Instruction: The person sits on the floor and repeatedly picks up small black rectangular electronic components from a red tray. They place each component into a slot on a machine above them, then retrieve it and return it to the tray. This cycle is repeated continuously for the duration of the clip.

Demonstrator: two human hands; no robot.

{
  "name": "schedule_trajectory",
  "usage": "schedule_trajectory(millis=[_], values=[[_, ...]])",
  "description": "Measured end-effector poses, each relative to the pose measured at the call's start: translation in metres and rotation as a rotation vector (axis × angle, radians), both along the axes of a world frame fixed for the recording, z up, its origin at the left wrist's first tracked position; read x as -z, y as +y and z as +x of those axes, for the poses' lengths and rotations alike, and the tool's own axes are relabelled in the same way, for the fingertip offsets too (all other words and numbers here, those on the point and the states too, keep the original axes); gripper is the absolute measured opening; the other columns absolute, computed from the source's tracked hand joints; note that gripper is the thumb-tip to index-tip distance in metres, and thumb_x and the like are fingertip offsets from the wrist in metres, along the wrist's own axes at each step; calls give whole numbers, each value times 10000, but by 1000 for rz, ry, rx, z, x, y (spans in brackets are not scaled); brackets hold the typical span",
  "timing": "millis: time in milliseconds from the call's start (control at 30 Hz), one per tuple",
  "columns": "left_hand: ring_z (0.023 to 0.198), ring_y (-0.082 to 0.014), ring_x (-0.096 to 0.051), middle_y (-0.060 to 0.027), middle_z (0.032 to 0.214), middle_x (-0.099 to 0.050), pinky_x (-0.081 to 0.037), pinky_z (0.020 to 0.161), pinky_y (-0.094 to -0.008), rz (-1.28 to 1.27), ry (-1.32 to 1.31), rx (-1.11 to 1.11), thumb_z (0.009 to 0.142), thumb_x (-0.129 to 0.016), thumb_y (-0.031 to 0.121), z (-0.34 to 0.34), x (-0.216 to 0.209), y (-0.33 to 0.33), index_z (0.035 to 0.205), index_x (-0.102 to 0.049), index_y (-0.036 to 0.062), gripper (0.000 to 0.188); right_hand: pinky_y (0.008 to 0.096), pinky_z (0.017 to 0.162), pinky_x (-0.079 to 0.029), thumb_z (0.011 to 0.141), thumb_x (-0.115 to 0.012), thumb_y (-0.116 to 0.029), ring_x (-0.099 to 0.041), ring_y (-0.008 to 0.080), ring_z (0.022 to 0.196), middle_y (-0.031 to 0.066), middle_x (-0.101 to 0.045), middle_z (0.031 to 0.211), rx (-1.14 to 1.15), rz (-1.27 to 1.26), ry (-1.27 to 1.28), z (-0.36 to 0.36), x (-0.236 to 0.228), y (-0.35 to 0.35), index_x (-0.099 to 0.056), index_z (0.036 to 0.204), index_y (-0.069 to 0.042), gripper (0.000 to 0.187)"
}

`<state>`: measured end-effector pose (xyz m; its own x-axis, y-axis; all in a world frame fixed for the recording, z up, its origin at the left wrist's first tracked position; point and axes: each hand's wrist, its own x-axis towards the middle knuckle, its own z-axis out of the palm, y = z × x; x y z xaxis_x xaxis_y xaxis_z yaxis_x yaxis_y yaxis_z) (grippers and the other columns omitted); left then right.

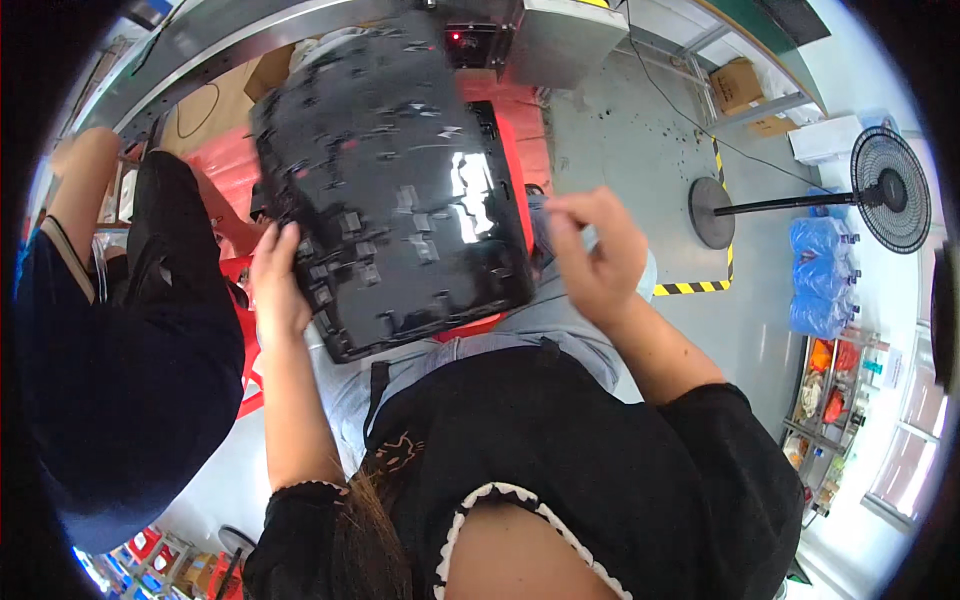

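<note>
A large glossy black plastic tray point(380, 180) lies tilted in front of me, slightly blurred. Small dark and clear pieces point(420, 245) are scattered over its surface, too blurred to name. At its left edge my left hand point(278, 280) grips the rim, fingertips over the top side. My right hand point(605, 250) is raised off the right side of the tray, its fingers curled in. A pale bluish patch shows between those fingers; whether it is a held thing or the background I cannot tell.
Close on my left sits a person in dark clothes point(130, 370). Red plastic sheeting point(510, 130) lies beyond the tray, below a metal bench edge point(230, 45). A standing fan point(890, 190), blue water bottles point(822, 275) and a loaded shelf point(830, 410) are at right.
</note>
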<state>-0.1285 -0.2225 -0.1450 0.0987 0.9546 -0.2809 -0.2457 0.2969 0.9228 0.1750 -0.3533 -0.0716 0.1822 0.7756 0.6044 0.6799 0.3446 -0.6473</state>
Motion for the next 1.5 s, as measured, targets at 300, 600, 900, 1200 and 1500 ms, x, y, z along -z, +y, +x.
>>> schedule_trajectory(millis=[300,600,900,1200,1500], values=[[896,-165,-674,-60,1049,-691,-538,801,-312,-146,-41,53,971,-565,206,-85,19,-11,1168,-603,18,276,470,797,-462,611,-854,-337,-576,341,989,128,-556,989,-277,-844,-568,25,156,20,-564,1211,-175,685],[937,-167,-663,-43,1052,-690,-517,836,-316,-202,-59,96,956,-581,134,-58,44,-26,1153,-621,39,222,444,831,-455,641,-847,-328,-562,346,977,142,-571,982,-301,-823,-349,45,166,25,-572,1247,-189,679],[949,-290,-628,-174,961,-665,-488,865,-406,353,763,265,917,-604,191,31,120,9,1147,-629,9,294,442,893,-436,871,-606,-528,-558,397,1033,235,-618,1022,31,-812,-50,44,166,46,-646,1036,17,570],[1023,-388,-577,-249,1048,-601,-459,908,-453,332,1061,109,886,-615,165,72,136,-2,1271,-575,-27,433,495,943,-464,815,-643,-584,-571,425,1129,294,-567,1214,202,-1082,-35,59,193,58,-506,1301,5,776],[979,-366,-587,-229,1021,-620,-454,907,-432,70,989,117,885,-620,166,53,143,-5,1203,-620,-19,369,301,766,-525,912,-674,-261,-650,137,846,67,-702,967,-474,-853,18,103,-20,135,-602,1252,-44,410]])
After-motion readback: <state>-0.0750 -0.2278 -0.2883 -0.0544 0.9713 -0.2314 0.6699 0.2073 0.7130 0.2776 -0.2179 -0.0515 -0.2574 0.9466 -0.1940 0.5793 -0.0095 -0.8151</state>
